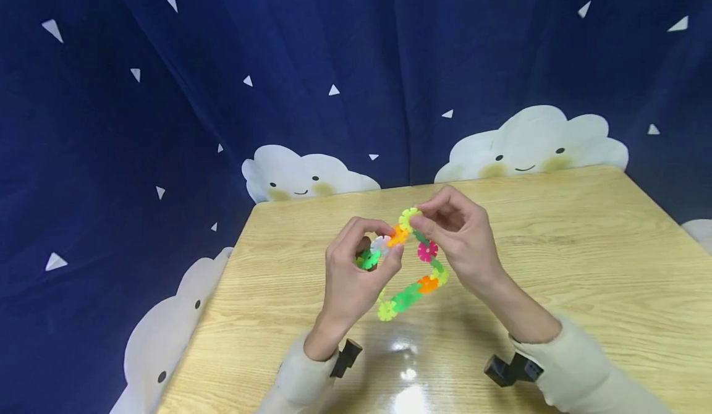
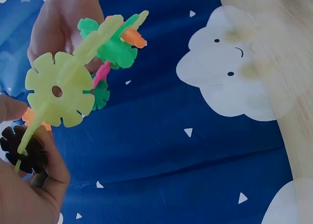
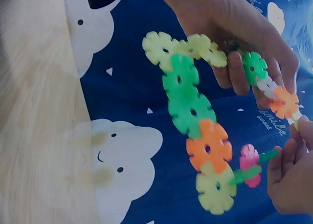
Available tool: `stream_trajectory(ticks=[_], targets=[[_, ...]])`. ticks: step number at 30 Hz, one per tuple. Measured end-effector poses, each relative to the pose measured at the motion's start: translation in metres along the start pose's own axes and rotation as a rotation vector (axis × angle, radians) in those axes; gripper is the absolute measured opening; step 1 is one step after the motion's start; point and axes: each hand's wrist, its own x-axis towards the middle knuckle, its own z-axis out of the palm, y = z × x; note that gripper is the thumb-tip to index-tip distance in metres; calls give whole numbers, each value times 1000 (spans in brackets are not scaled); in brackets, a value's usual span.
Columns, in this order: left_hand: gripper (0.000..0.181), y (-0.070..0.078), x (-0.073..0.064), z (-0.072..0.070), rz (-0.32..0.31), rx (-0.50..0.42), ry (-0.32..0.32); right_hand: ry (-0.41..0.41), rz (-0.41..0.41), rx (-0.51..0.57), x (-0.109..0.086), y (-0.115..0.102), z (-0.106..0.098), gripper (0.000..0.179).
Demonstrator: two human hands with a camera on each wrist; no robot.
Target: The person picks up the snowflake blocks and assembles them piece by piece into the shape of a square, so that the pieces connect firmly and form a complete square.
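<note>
A loop of interlocking snowflake discs [image 1: 408, 297] hangs in the air between both hands, in yellow, green, orange, pink, white and black. My left hand [image 1: 353, 272] pinches an orange disc [image 1: 397, 235] between thumb and index finger, beside a white disc [image 1: 381, 245] and a green one [image 3: 255, 68]. A black disc [image 2: 23, 149] lies against its curled fingers in the left wrist view. With thumb and index finger, my right hand [image 1: 464, 235] pinches a yellow disc [image 1: 409, 220] that meets the orange one. Below it, a pink disc [image 1: 428, 251] dangles. Fingers partly hide both joints.
Under the hands is a light wooden table [image 1: 584, 266]. Behind it and along its left side hangs a dark blue curtain [image 1: 311, 43] with white triangles and smiling clouds. Each sleeved wrist carries a black camera mount [image 1: 513, 369].
</note>
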Motion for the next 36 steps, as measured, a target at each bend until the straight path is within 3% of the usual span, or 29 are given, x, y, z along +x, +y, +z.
stream_trajectory(ticks=[9, 23, 26, 30, 36], targets=[[18, 0, -2, 1, 3, -5, 7, 15, -90, 81, -1, -3, 7, 18], [21, 3, -3, -1, -16, -22, 3, -18, -99, 112, 0, -1, 15, 18], [24, 4, -1, 0, -51, -53, -32, -31, -86, 83, 1, -3, 10, 16], [29, 5, -2, 2, -98, -33, -89, -48, -55, -31, 3, -7, 5, 14], [38, 7, -5, 6, -59, 1, -61, -91, -39, -149, 6, -11, 4, 16]])
